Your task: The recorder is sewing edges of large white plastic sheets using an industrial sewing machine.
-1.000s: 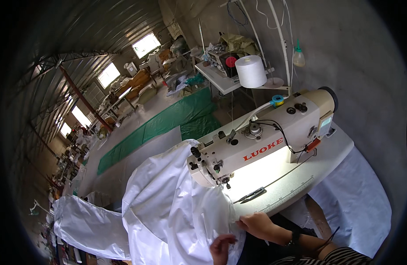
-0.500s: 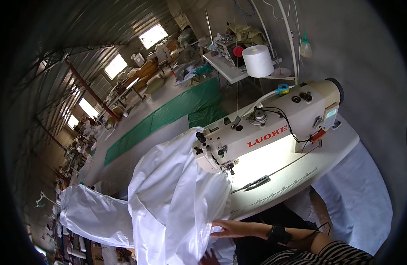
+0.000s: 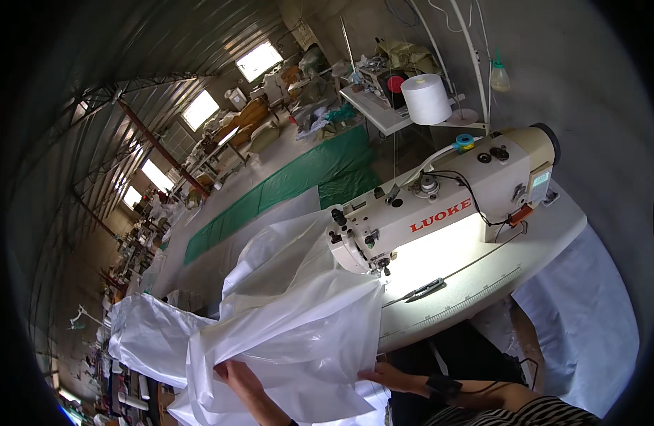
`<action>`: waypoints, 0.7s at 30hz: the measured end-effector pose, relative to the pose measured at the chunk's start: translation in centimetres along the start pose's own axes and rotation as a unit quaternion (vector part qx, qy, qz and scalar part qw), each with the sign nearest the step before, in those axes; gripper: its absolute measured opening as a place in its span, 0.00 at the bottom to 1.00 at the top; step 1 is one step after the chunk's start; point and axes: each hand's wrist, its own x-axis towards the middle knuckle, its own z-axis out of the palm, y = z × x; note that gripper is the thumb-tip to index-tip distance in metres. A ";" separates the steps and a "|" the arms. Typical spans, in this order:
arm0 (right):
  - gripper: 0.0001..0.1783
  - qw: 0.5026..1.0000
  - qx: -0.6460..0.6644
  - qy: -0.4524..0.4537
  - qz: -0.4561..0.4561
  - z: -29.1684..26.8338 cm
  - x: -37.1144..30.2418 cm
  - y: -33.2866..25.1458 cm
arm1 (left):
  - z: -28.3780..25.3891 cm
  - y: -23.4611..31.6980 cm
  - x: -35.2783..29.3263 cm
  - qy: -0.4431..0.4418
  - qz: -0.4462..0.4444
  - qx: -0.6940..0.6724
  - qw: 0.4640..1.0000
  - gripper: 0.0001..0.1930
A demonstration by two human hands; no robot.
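Note:
A large glossy white sheet (image 3: pixel 298 312), thin and creased, hangs over the front left of the sewing machine (image 3: pixel 440 206). Its upper right part reaches the needle area under the machine head. My left hand (image 3: pixel 243 382) grips a fold of the sheet at lower left, fingertips tucked into the material. At the sheet's right edge, my right hand (image 3: pixel 385 376) pinches the border, below the machine table's front edge. Thread snips (image 3: pixel 425 290) lie on the machine table (image 3: pixel 476 284), right of the needle.
A white thread cone (image 3: pixel 426 99) stands behind the machine. More white sheeting (image 3: pixel 582 305) hangs at right, and another bunched piece (image 3: pixel 156 341) lies at left. Green sheeting (image 3: pixel 284 181) covers part of the floor beyond. An oil bottle (image 3: pixel 499 77) hangs by the wall.
My left hand has come up from the lower edge and moved left, lifting a fold of the sheet. My right hand has shifted slightly right and down along the edge. The view has turned slightly.

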 end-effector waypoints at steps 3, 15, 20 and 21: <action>0.29 0.989 0.144 -0.034 -0.010 -3.3 -5.2 -0.4 | -2.7 -1.5 4.9 -0.035 -0.021 0.032 0.999 0.29; 0.26 0.993 0.048 -0.078 0.077 -2.3 -7.8 -0.8 | 5.9 -5.5 -4.7 -0.569 0.010 0.312 0.760 0.13; 0.21 0.995 -0.069 -0.041 -0.064 -0.8 -7.1 -4.9 | 5.7 -10.7 -1.3 -0.457 -0.064 0.497 0.735 0.22; 0.23 0.997 -0.042 -0.047 -0.052 -0.4 -6.9 -5.6 | 5.8 -11.4 0.1 -0.438 -0.153 0.438 0.770 0.24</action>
